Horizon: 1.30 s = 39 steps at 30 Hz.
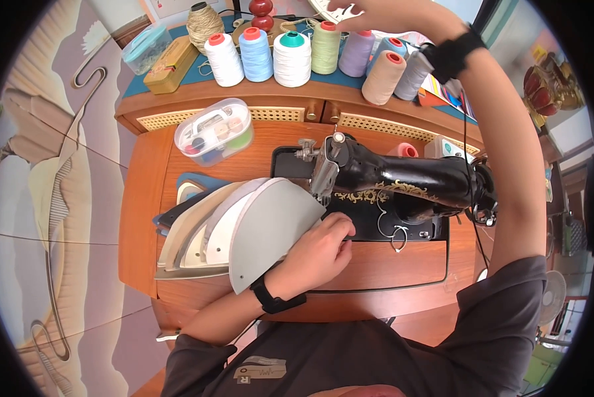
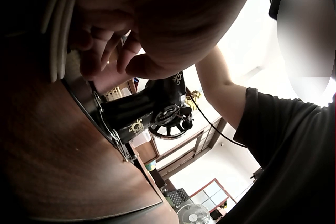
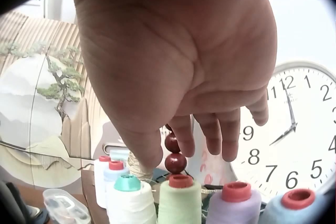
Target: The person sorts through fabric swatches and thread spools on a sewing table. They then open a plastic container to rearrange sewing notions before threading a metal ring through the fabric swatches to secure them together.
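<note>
My right hand [image 1: 386, 16] is raised over the row of thread cones, its fingers pointing down and holding nothing. In the right wrist view, those fingertips [image 3: 229, 150] hang above a green thread cone [image 3: 179, 203] with a red top and a purple thread cone [image 3: 233, 205]. My left hand [image 1: 315, 255] rests at the front of the black sewing machine [image 1: 403, 175], fingers loosely curled around nothing. Left of it, a fanned stack of half-round panels [image 1: 270, 221], grey on top, lies on the wooden table [image 1: 389, 261]. My left wrist overlaps the grey panel's edge.
Several other thread cones [image 1: 291, 59] stand on the raised shelf [image 1: 277, 99] behind the machine. A clear lidded box [image 1: 216, 129] sits at the table's back left. A yellow box [image 1: 171, 65] and a twine cone [image 1: 204, 30] are farther back, and a wall clock [image 3: 294, 124] is beyond.
</note>
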Tool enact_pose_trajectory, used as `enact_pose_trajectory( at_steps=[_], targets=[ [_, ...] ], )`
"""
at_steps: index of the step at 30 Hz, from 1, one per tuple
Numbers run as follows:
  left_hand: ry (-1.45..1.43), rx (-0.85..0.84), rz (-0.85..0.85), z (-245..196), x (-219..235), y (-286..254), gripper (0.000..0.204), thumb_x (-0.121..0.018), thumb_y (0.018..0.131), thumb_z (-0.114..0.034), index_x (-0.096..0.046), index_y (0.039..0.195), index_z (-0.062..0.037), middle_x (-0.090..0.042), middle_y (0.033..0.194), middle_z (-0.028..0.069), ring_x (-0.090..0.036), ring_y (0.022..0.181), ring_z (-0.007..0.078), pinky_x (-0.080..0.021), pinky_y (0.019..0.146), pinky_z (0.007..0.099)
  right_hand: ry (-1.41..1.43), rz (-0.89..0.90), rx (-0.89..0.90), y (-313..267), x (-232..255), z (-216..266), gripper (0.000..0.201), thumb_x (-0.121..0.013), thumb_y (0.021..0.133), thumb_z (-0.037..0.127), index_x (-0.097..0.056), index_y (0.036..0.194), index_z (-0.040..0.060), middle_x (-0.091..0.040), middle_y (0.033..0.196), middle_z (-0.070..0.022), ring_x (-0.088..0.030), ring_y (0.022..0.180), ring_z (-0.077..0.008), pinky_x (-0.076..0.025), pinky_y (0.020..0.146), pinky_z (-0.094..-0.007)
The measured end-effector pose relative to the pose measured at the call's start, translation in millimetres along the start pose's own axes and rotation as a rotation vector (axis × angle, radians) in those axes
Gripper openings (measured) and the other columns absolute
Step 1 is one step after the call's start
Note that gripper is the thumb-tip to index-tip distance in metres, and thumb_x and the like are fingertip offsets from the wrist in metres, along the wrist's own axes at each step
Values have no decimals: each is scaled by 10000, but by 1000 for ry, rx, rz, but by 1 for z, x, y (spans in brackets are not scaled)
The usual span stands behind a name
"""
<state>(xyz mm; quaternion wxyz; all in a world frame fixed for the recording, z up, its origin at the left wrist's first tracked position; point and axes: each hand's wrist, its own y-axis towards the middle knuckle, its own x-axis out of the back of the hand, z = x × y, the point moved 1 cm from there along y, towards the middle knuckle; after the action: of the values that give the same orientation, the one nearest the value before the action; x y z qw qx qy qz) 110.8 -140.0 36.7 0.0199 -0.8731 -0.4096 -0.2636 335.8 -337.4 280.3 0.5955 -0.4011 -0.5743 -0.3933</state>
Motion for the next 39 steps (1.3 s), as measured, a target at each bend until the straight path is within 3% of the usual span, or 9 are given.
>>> enact_pose_trajectory(
  at_steps=[2,4,8,13,22,26,30,39],
  targets=[
    [-11,-11,-9,1,-1,0,196,-647,888,14,-567,1067,14,-608,1195,139,-679,802,264,-564,686,352,-68,-21,42,-15,8,-8,519,-688,926,323,-644,1288,-47,-693,1206,-273,-674,1106,-372,-526,964,-409],
    [2,-9,-5,0,0,-1,201,-646,884,16,-565,1068,15,-607,1184,134,-676,820,266,-562,697,355,-18,-24,-20,-26,-2,-26,470,-774,874,286,-669,1264,46,-702,1071,-159,-688,945,-267,-554,851,-390],
    [26,0,13,-2,2,-1,205,-644,879,17,-564,1068,16,-605,1164,121,-668,830,264,-559,707,359,-151,15,8,-62,-22,-30,447,-790,849,213,-667,1242,39,-689,1039,-139,-673,891,-262,-556,838,-377],
    [8,-10,0,0,0,-1,198,-641,882,14,-563,1064,15,-604,1157,114,-665,821,253,-556,697,353,-49,-38,19,-69,-38,-33,501,-799,808,92,-641,1279,31,-688,1119,-142,-674,941,-263,-554,874,-382],
    [7,-3,-5,1,-2,-2,204,-641,888,11,-564,1076,13,-605,1178,118,-679,802,256,-566,696,353,59,-81,164,-40,-41,-23,468,-778,815,77,-653,1260,5,-697,1061,-159,-660,940,-277,-541,884,-392],
    [13,8,8,0,0,-1,205,-641,887,13,-565,1077,9,-605,1196,122,-689,824,258,-569,699,354,9,-110,217,-27,-44,-1,455,-765,837,70,-648,1275,31,-672,1130,-167,-671,987,-313,-536,893,-399],
    [3,8,6,-1,0,-1,206,-639,884,17,-564,1076,8,-605,1201,126,-686,831,263,-568,705,357,-5,-133,216,-20,-46,17,432,-752,845,63,-647,1263,31,-658,1153,-177,-670,1041,-351,-534,924,-410],
    [14,1,-5,-1,0,-1,192,-639,880,18,-567,1058,11,-610,1181,130,-670,814,275,-555,693,371,-72,-161,178,-12,-51,21,422,-695,872,67,-642,1290,34,-660,1172,-182,-674,1064,-352,-541,948,-407]
  ],
)
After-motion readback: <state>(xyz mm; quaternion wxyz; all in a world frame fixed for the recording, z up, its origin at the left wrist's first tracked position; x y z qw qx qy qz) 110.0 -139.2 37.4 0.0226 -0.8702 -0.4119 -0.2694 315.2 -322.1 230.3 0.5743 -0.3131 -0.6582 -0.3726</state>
